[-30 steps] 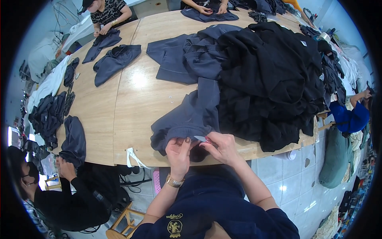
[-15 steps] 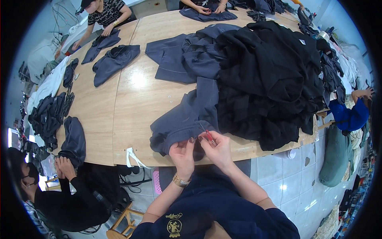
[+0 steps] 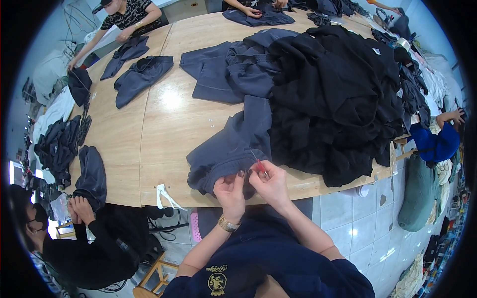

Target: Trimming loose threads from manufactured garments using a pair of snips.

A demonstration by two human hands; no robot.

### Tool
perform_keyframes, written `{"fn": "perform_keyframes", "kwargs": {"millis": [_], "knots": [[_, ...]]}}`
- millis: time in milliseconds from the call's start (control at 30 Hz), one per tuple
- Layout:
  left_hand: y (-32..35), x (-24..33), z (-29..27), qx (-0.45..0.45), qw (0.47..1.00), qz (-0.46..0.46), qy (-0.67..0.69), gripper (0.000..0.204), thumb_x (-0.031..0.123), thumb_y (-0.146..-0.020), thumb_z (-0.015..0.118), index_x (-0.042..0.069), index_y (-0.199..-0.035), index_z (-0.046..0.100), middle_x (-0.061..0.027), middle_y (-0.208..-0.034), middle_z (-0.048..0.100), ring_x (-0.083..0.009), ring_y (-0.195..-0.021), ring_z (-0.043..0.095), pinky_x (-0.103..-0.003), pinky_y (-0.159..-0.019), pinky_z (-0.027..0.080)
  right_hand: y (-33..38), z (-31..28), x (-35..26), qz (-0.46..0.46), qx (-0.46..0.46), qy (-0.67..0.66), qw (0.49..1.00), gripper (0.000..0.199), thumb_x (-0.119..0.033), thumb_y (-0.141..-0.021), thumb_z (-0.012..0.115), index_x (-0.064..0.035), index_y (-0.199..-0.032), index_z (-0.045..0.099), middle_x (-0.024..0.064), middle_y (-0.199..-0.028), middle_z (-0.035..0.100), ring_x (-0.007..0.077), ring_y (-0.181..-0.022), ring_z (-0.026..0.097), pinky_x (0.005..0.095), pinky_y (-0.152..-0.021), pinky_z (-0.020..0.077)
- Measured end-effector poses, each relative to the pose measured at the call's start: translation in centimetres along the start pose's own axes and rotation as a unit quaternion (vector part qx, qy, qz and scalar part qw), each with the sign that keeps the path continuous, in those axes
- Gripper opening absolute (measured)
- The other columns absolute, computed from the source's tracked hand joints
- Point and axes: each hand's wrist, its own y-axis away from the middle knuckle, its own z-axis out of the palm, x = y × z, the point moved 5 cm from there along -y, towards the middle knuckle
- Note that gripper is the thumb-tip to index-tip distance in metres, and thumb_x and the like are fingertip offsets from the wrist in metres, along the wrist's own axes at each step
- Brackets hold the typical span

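Note:
Grey shorts (image 3: pixel 218 144) lie at the table's near edge, their gathered waistband turned toward me. My left hand (image 3: pixel 230 190) is closed on this waistband, thumb and fingers pinching the cloth. Just to the right, my right hand (image 3: pixel 271 186) is closed round a small red-handled tool (image 3: pixel 261 167) with a thin metal tip. That tip points up and left over the waistband, close to the left fingertips. Whether it touches a stitch is too small to tell.
A big heap of black garments (image 3: pixel 343 99) adjoins the shorts on the right, with more grey garments (image 3: pixel 238 64) behind. A white looped object (image 3: pixel 168 197) hangs over the table's edge (image 3: pixel 198 202). Co-workers handle garments at left, far left and far side.
My hands stay at the waistband, with the red-handled tool shifted slightly. At the far left, a co-worker has reached out and lifted a dark cloth piece.

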Motion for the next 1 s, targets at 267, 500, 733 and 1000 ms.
{"fn": "perform_keyframes", "kwargs": {"millis": [267,500,733,1000], "knots": [[-0.4,0.8,1.2,0.001,0.991,-0.058,0.12,0.022,-0.005,-0.088,0.052,0.0,-0.108,0.05,-0.0082,-0.101,0.059,-0.0139,-0.09,0.059,-0.027,-0.082,0.051,0.4,0.1,1.4,-0.003,-0.022,-0.184,0.983,0.003,-0.004,-0.084,0.059,-0.002,-0.085,0.057,-0.0074,-0.065,0.05,-0.0028,-0.053,0.041,0.0138,-0.046,0.0285],[-0.3,0.1,0.1,-0.021,0.997,-0.028,0.07,0.024,-0.005,-0.086,0.054,0.0,-0.109,0.05,-0.0086,-0.1,0.06,-0.0152,-0.091,0.06,-0.031,-0.085,0.051,-0.1,0.6,1.0,-0.056,-0.02,-0.061,0.996,0.005,-0.004,-0.083,0.06,-0.0012,-0.085,0.057,-0.0064,-0.062,0.05,-0.0006,-0.05,0.042,0.0169,-0.044,0.0309],[-1.1,0.7,0.8,-0.007,0.966,-0.168,0.197,0.022,0.0,-0.088,0.052,0.001,-0.109,0.049,-0.01,-0.102,0.06,-0.0196,-0.094,0.06,-0.041,-0.091,0.049,2.7,0.9,-1.6,-0.335,-0.121,0.028,0.934,0.024,-0.006,-0.067,0.068,-0.0003,-0.089,0.061,0.0036,-0.059,0.054,0.0099,-0.045,0.05,0.0234,-0.043,0.0385],[-0.6,0.8,0.1,-0.021,0.972,-0.129,0.195,0.023,-0.003,-0.088,0.05,0.0,-0.111,0.047,-0.0107,-0.104,0.058,-0.0193,-0.094,0.059,-0.034,-0.085,0.049,-0.2,0.6,-0.4,-0.198,-0.004,-0.035,0.979,0.025,0.001,-0.077,0.062,0.0015,-0.102,0.059,0.008,-0.075,0.063,0.0085,-0.063,0.06,0.021,-0.057,0.0462]]}}
